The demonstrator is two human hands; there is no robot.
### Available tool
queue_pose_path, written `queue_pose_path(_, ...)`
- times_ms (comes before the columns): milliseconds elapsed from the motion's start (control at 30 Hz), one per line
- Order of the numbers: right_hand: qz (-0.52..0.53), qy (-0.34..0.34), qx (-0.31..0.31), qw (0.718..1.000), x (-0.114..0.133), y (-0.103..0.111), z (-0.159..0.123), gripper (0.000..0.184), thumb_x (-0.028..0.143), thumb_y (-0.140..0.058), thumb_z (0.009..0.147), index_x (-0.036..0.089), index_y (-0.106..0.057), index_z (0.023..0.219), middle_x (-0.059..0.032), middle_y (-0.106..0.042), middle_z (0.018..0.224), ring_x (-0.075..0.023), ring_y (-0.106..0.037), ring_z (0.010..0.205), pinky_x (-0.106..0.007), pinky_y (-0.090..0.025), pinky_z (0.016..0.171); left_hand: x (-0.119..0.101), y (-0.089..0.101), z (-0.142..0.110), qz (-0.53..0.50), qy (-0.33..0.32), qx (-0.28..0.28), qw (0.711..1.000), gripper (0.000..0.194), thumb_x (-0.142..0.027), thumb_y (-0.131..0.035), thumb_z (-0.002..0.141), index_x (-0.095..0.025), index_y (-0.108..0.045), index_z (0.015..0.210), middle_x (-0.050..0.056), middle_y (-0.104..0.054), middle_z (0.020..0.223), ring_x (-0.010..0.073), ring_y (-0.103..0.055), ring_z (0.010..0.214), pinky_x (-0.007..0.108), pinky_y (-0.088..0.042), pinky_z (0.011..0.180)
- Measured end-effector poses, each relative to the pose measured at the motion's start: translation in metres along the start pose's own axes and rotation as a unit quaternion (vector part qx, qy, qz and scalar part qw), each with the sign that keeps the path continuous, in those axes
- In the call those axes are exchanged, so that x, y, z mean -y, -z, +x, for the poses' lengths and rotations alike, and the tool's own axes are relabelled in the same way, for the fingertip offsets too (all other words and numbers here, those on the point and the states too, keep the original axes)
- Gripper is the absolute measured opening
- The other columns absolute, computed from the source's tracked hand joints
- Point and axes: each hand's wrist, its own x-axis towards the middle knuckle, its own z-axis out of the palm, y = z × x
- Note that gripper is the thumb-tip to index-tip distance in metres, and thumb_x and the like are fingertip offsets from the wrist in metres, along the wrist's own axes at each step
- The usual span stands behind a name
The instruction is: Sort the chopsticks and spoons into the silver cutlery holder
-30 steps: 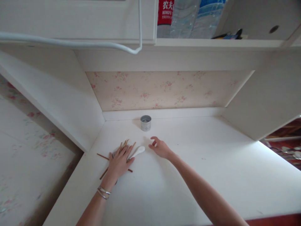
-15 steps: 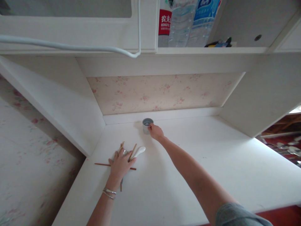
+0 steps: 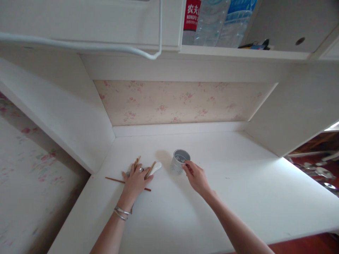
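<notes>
My right hand (image 3: 196,176) pinches the near right rim of a grey chopstick holder (image 3: 177,165) with holes in its bottom. The holder leans a little, and its shadow lies off to its left; whether its base touches the tabletop I cannot tell. On the left, my left hand (image 3: 134,181) lies palm down with fingers spread over a loose pile of cutlery. From under it stick out a brown chopstick (image 3: 113,179), lighter chopstick ends (image 3: 137,161) and a white spoon (image 3: 156,167). A bit of shiny metal shows between the fingers; most of the pile is covered.
The white tabletop (image 3: 238,197) is bounded by side panels and a floral back wall (image 3: 164,102). Overhead, plastic bottles (image 3: 212,24) stand on a shelf (image 3: 246,52). A white cable (image 3: 106,47) hangs low at the upper left.
My right hand has reached the chopstick holder, gripped its rim and brought it from the back toward me. My left hand stays on the pile, where some chopsticks have shifted.
</notes>
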Motion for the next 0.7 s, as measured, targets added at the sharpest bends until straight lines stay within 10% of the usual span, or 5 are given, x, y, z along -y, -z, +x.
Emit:
queue_pose_path(133, -0.01, 0.029, -0.002, 1.0, -0.006, 0.002, -0.023, 0.026, 0.041, -0.044, 0.099, 0.024, -0.062, 0.106, -0.0024, -0.071, 0.087, -0.0164, -0.065, 0.067, -0.024, -0.045, 0.062, -0.007, 0.006, -0.002, -0.011, -0.024, -0.079, 0.997, 0.037, -0.049, -0.055, 0.088, -0.039, -0.064, 0.122, 0.011, -0.047, 0.144, 0.044, -0.029, 0.138, 0.078, -0.019, 0.101)
queue_pose_path(267, -0.02, 0.047, 0.017, 0.999, -0.01, 0.0, -0.033, 0.025, 0.038, -0.043, 0.1, 0.024, -0.062, 0.107, -0.0019, -0.071, 0.087, -0.0151, -0.066, 0.066, -0.023, -0.047, 0.061, -0.038, 0.019, -0.023, -0.118, -0.114, -0.147, 0.975, 0.03, -0.038, -0.046, 0.095, -0.026, -0.071, 0.107, 0.01, -0.064, 0.114, 0.0265, -0.056, 0.113, 0.047, -0.04, 0.102)
queue_pose_path(533, 0.029, 0.027, 0.016, 0.999, -0.011, -0.003, -0.04, 0.031, 0.035, -0.044, 0.098, 0.025, -0.057, 0.124, -0.0021, -0.072, 0.088, -0.0133, -0.065, 0.062, -0.021, -0.052, 0.057, -0.103, -0.011, -0.044, -0.357, -0.114, 0.089, 0.923, 0.038, -0.038, -0.044, 0.094, -0.017, -0.066, 0.071, 0.0, -0.063, 0.064, 0.0137, -0.055, 0.061, 0.023, -0.035, 0.057)
queue_pose_path(700, 0.083, 0.01, -0.01, 0.996, -0.01, -0.006, -0.058, 0.041, 0.034, -0.046, 0.097, 0.024, -0.045, 0.137, -0.0014, -0.069, 0.085, -0.0126, -0.063, 0.058, -0.022, -0.052, 0.057, -0.098, -0.031, -0.035, -0.379, -0.082, 0.105, 0.916, 0.04, -0.043, -0.045, 0.092, -0.016, -0.062, 0.068, -0.002, -0.057, 0.061, 0.0132, -0.051, 0.061, 0.023, -0.031, 0.057)
